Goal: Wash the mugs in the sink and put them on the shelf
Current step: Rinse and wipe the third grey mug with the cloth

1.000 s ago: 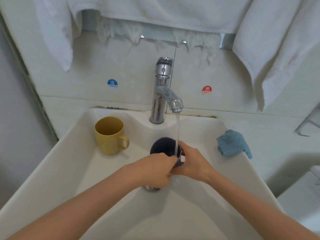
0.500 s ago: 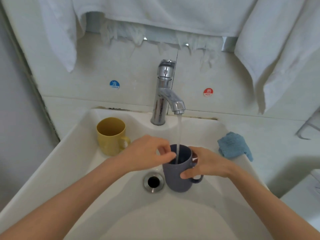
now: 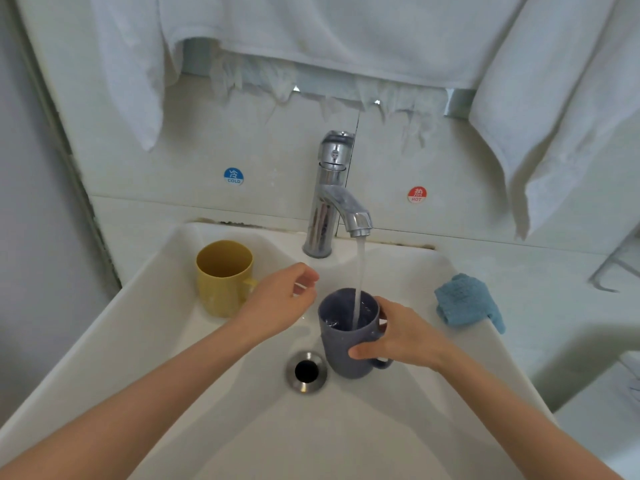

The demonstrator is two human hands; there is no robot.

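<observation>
White towels (image 3: 346,36) are hung across 12 o'clock over the tiled wall. The white sink (image 3: 138,341) fills the lower frame, with the chrome faucet (image 3: 332,202) mounted at its 12 o'clock and running. The grey-blue mug (image 3: 341,344) is held upright at basin centre, just at 2 o'clock of the drain (image 3: 306,371), and the water stream (image 3: 360,271) lands inside it. The yellow mug (image 3: 223,278) is stood upright at the basin's 10 o'clock, clear of the stream. A blue cloth (image 3: 464,303) is laid on the sink rim at 3 o'clock. No shelf can be identified.

Step is judged as the rinse-fill of the grey-blue mug. The mouth should be centred under the stream and the mug held level until partly filled, then swirled and tipped toward the drain. The wet wall is likely slippery, so a firm grip is advised. The inside could be rubbed with the free fingers. The yellow mug is judged not yet washed.

Forearms are brought in from 7 and 5 o'clock. The right hand (image 3: 405,336) is wrapped on the grey-blue mug, thumb on the near wall and fingers curled round the far side by the handle. The left hand (image 3: 280,303) is held at that mug's 9 o'clock, fingers loosely curled, nothing gripped, no contact seen.
</observation>
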